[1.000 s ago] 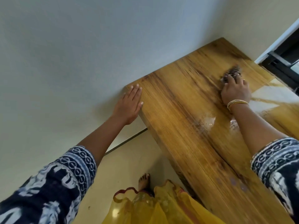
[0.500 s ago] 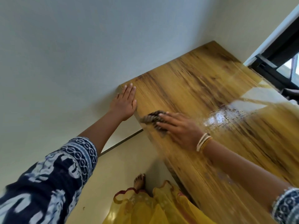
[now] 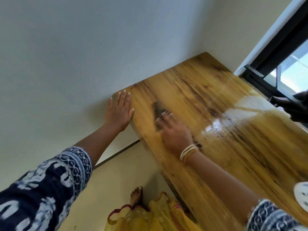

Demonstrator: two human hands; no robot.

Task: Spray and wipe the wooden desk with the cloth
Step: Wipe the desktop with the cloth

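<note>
the cloth (image 3: 159,116) is pressed flat on the wooden desk (image 3: 225,130) near its left end by the blurred right hand (image 3: 175,134), fingers extended. the left hand (image 3: 119,111) is laid flat, grasping nothing, on the desk's far left corner.

Right hand (image 3: 175,134) with cloth (image 3: 159,116) swept from worktop's (image 3: 250,155) far side back to near-left end, now blurred, beside left hand (image 3: 119,112).

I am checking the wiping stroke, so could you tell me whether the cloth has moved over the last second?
Yes. The cloth under the right hand has swept from the desk's far side toward the left hand.
</note>
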